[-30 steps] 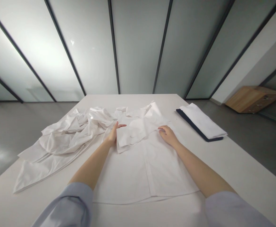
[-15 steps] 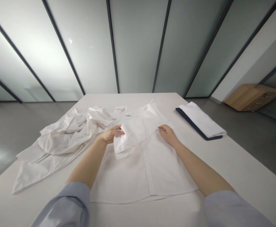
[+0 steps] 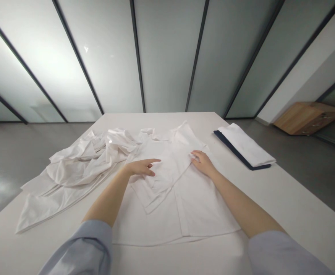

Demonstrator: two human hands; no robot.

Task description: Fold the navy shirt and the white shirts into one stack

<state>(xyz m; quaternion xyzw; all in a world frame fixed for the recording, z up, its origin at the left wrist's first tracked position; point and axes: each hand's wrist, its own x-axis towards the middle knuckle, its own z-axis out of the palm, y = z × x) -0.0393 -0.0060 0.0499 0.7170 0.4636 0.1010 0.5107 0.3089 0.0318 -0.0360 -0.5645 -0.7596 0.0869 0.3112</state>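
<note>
Tabletop [image 3: 287,202] bears a white shirt [image 3: 204,206] lying under both hands [image 3: 140,168] [image 3: 203,163].

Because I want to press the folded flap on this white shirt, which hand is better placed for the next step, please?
Probably the left: the left hand is open above the middle of the folded flap, fingers spread. The right hand sits at the flap's upper end, on the white shirt.
</note>
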